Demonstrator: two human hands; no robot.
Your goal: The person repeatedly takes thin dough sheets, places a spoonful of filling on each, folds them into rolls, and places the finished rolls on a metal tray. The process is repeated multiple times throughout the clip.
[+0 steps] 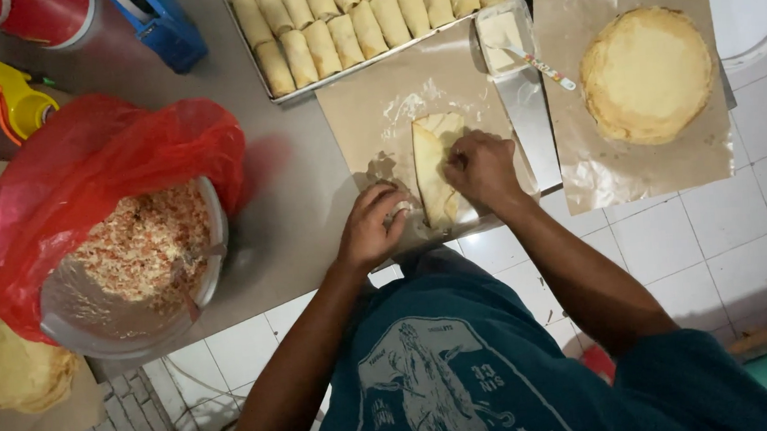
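Pressing the wrapper (pixel 434 171), both hands (pixel 371 225) lie open; bowl (pixel 94 321) holds filling (pixel 142 241).

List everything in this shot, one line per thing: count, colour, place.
wrapper being folded: one, pale yellow, on brown paper under both hands
brown paper: one sheet, centre of table
rolls: many, golden, in tray at top
tray: one, metal, top centre
wrapper stack: one, yellow, on paper at right
small tub: one, clear, with spoon, beside tray
bowl of filling: one, metal, pinkish-white mix, left
plastic bag: one, red, around bowl
second wrapper stack: one, yellow, lower left
left hand: one, on wrapper's lower edge
right hand: one, pressing wrapper
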